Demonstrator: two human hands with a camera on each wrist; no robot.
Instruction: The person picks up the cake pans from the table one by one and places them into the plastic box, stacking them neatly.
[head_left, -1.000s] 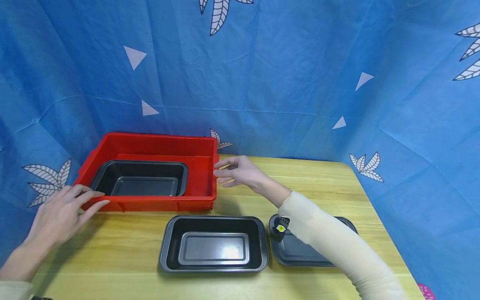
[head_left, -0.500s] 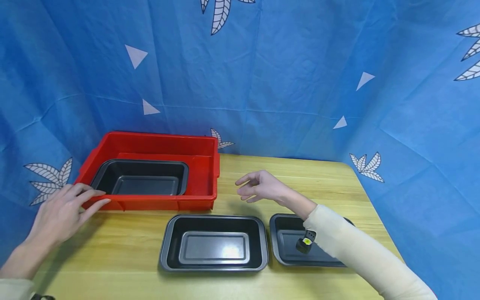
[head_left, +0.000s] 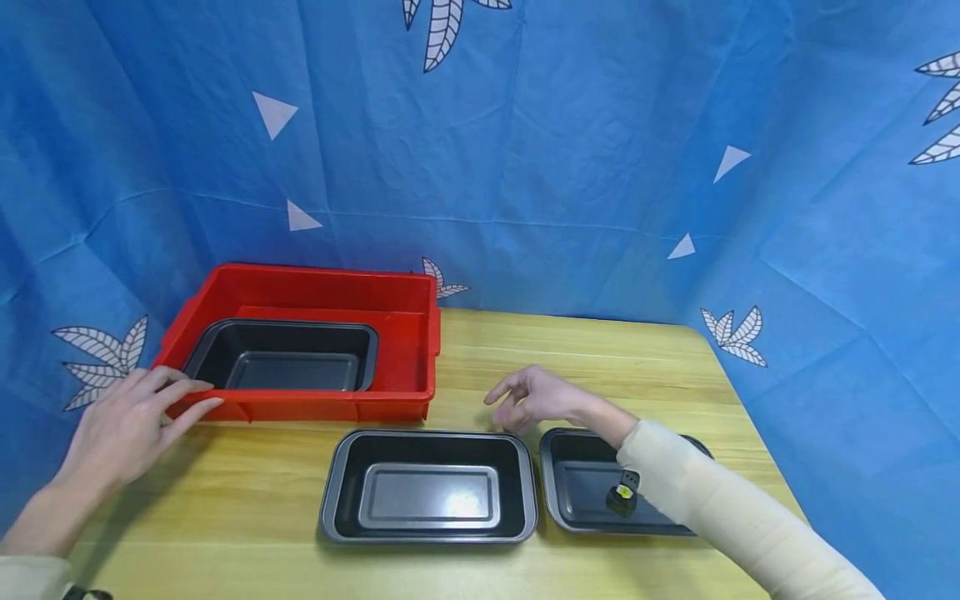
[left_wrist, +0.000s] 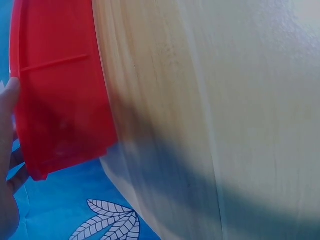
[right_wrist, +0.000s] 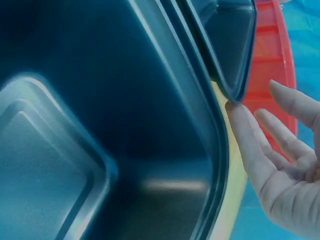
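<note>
My left hand (head_left: 123, 421) is at the near left corner of the red plastic bin (head_left: 390, 407), pinching its rim between thumb and fingers. A dark loaf pan (head_left: 292, 371) sits inside the bin, toward its left. In front of the bin, a second loaf pan (head_left: 427, 496) rests on the table. My right hand (head_left: 536, 398) hovers by that pan's back right corner, fingers loosely bent and holding nothing. In the right wrist view a fingertip (right_wrist: 234, 107) is right at the pan's corner. A third loaf pan (head_left: 585, 492) lies to the right, partly hidden by my right forearm.
A light wooden table (head_left: 630, 358) carries everything, its right edge running diagonally. Blue cloth (head_left: 525, 167) with leaf and triangle prints hangs behind and at both sides, close to the bin's back. The middle and right pans stand side by side with a narrow gap.
My right hand has moved away from the bin's right side, rightward and toward me, down to the middle pan's corner. The left hand, the bin and the pans stay where they were.
</note>
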